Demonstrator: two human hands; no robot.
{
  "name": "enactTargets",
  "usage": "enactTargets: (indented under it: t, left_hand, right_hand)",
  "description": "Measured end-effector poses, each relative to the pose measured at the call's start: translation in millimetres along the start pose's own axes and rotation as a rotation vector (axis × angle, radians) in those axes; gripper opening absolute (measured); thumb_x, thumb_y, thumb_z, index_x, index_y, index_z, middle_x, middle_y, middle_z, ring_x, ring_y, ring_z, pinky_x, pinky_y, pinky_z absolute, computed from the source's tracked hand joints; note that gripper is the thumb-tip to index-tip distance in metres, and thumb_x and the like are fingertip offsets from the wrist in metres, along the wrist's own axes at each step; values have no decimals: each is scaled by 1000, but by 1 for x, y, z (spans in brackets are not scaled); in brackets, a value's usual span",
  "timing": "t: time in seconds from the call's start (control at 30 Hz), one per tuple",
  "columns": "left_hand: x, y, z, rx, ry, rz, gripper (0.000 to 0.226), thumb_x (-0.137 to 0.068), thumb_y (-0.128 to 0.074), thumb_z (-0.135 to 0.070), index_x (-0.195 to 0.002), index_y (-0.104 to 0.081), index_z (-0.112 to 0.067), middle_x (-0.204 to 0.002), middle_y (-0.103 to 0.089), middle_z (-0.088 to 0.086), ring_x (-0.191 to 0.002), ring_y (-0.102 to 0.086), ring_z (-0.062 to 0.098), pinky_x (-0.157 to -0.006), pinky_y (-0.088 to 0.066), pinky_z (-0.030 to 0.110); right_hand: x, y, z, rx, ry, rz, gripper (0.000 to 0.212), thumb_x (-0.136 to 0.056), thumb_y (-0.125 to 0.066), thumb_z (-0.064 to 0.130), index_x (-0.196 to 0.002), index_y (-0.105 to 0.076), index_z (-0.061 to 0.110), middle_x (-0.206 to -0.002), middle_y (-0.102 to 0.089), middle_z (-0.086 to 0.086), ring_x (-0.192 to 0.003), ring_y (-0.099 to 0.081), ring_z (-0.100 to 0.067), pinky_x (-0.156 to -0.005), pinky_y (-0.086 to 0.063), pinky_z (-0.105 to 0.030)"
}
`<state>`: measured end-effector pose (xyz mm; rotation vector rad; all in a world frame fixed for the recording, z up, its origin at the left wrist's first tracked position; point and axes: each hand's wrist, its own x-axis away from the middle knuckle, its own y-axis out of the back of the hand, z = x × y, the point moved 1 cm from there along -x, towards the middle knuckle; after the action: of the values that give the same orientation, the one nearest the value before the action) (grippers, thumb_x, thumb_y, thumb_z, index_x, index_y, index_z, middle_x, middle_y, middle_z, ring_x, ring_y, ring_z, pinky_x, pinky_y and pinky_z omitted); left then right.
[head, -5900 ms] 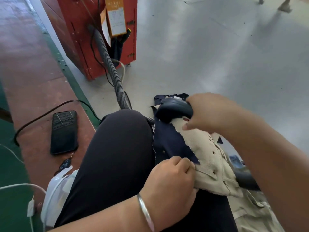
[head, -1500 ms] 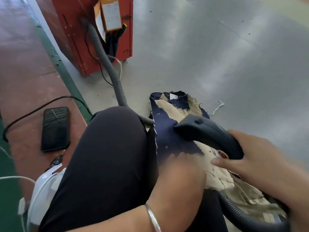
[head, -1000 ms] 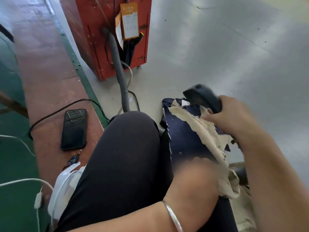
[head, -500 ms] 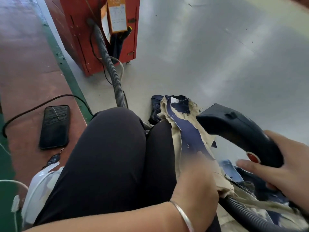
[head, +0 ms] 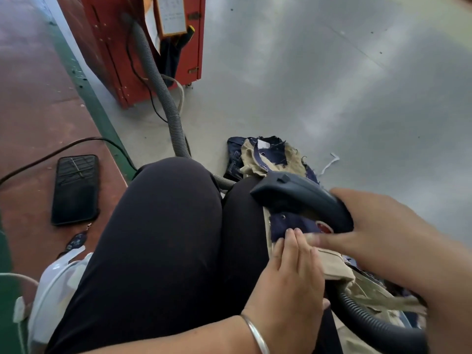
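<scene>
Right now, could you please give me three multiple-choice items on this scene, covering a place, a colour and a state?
1. The phone lies: A on the lap; B on the red-brown floor left of the knee; C in a hand.
2. The cabinet that the grey hose reaches is: A blue; B yellow; C red.
3. While the right hand grips the suction nozzle, the left hand: A presses flat on the garment; B grips the hose; C lifts the phone.
Answers: 1 B, it rests on the floor beside the knee; 2 C, its panels are red; 3 A, its fingers lie straight on the garment.
</scene>
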<state>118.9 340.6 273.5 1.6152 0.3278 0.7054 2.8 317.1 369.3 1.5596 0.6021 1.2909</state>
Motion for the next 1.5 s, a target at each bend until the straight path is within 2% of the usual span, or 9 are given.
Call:
enactTargets:
  t: [0.07,0.2,0.37,0.6,0.73,0.8,0.97,1.2,1.5]
  left_hand:
    - [1,-3,4,-55,-47,-23,80,-90,-46,-57,-142,-33,3,-144,-29,35,-137,-25,44,-114,-22,46]
    - [6,-7,-3,37,-42,17,83,-63,-60,-76,-118,-67,-13,-124,-63,14,-117,-58,26,-96,-49,33]
    - [6,-10,-2,65,-36,-44,86,-66,-58,-77,-122,-65,-12,-127,-60,15,-118,-57,26,-98,-48,34]
    - [1,-11,4,-83,-193,-253,78,-100,-30,-46,-144,1,11,-147,7,41,-137,4,51,-110,2,53]
    - [5,-17,-3,-54,-144,-83,82,-89,-41,-63,-140,-38,0,-142,-36,32,-133,-35,43,-109,-31,47]
    - [7,-14,-3,0,-119,29,82,-77,-49,-73,-131,-56,-11,-134,-53,18,-125,-50,31,-102,-44,37]
    - [2,-8,0,16,-128,-104,93,-83,-47,-68,-142,-35,3,-143,-30,35,-136,-27,43,-113,-23,45]
    - [3,-13,4,59,-53,-111,93,-66,-53,-80,-124,-62,-7,-129,-56,23,-122,-52,32,-101,-44,36]
    - [-1,-9,1,154,-24,-93,71,-66,-62,-69,-111,-71,-15,-116,-67,11,-109,-63,22,-90,-52,29]
  right_hand:
    - [-21,5,8,-78,9,-27,35,-73,-78,47,-77,-50,28,-65,-57,7,-57,-59,-11,-53,-44,-31]
    - [-84,9,24,-114,-36,-60,29,-82,-76,32,-89,-53,16,-71,-65,-7,-61,-66,-27,-58,-53,-34]
    - [-99,28,13,-235,-72,-87,30,-83,-79,26,-88,-54,10,-64,-64,-15,-51,-61,-29,-61,-60,-46]
    - [-3,53,-29,-383,20,-206,44,-58,-77,71,-87,-59,43,-52,-66,3,-36,-62,-14,-34,-48,-23]
    - [27,60,-85,-451,-175,-341,79,-30,-71,95,-90,-63,44,-46,-59,0,-35,-57,-18,-58,-61,-48]
    - [35,52,-82,-364,-162,-287,76,-32,-70,94,-91,-64,48,-47,-61,6,-33,-55,-14,-51,-57,-35]
    - [24,20,-13,-32,16,-24,42,-55,-67,75,-84,-55,47,-71,-59,39,-55,-59,3,-47,-41,-28]
    - [-38,24,4,-63,91,36,28,-75,-81,36,-77,-53,30,-57,-57,6,-40,-57,-2,-37,-41,-17]
    - [-153,18,15,-180,-68,-13,33,-84,-78,24,-96,-55,5,-65,-64,-17,-48,-58,-28,-53,-57,-41]
